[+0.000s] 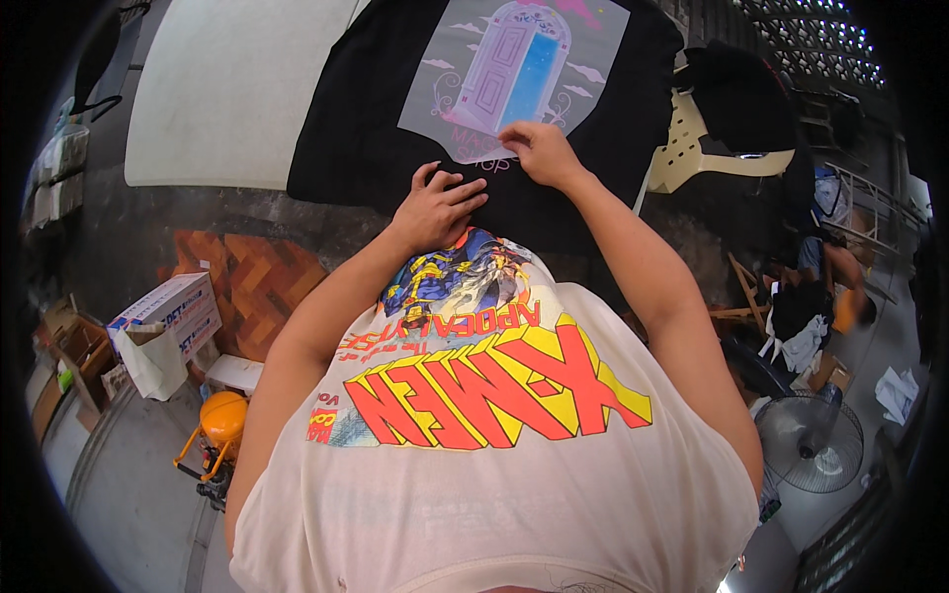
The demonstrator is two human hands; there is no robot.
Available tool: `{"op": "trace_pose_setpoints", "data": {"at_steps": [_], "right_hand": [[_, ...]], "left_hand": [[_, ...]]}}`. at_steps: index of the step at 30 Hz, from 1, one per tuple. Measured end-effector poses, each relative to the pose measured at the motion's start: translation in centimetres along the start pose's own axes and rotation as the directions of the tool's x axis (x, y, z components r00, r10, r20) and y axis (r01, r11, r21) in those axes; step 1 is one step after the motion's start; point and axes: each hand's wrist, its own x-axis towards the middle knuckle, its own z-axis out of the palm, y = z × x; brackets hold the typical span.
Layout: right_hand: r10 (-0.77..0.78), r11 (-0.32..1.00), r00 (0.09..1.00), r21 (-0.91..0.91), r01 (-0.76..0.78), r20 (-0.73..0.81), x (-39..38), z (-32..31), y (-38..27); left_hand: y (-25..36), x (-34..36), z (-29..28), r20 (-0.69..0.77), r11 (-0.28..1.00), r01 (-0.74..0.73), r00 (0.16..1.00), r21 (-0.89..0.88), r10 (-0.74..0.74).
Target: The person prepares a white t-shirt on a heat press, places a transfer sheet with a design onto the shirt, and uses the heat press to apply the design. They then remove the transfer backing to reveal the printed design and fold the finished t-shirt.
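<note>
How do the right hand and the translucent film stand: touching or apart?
Touching. The head view shows the right hand pinching the translucent film at its lower edge, over the black cloth.

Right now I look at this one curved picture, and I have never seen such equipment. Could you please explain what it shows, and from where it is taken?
There is no machine here, only someone working bare-handed. The picture comes from a wide fisheye camera worn on the head and looking down, so straight edges bend near the rim. The wearer's cream T-shirt with a colourful print fills the lower middle. Ahead, a piece of black cloth lies partly over a pale, flat panel. On the cloth is a translucent sheet printed with a lilac arched door. The right hand pinches the sheet's near edge. The left hand is at the cloth's near side; whether it grips anything is hard to tell.
</note>
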Motion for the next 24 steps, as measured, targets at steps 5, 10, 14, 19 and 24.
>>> {"op": "trace_pose_setpoints", "data": {"at_steps": [5,10,14,19,24], "right_hand": [[0.028,1.000,0.999,-0.011,-0.028,-0.045,1.5,-0.3,-0.5],[0.127,0.992,0.970,0.047,-0.120,-0.207,2.9,-0.5,1.4],[0.239,0.962,0.910,0.211,-0.174,-0.340,3.6,-0.2,3.1],[0.364,0.910,0.846,0.341,-0.236,-0.389,5.1,-0.5,3.5],[0.283,0.949,0.860,0.254,-0.187,-0.425,7.0,-1.0,2.4]], "left_hand": [[0.1,-0.1,0.0,0.007,1.000,0.009,1.000,0.009,-0.009],[0.3,-0.1,-0.3,0.021,1.000,0.020,1.000,0.009,-0.020],[0.3,-0.2,-0.2,0.019,0.999,0.034,0.999,0.011,-0.034],[0.5,-0.1,-0.3,-0.003,0.999,0.038,0.999,-0.017,-0.038],[0.5,-0.2,-0.3,-0.013,0.999,0.040,0.999,-0.029,-0.040]]}}
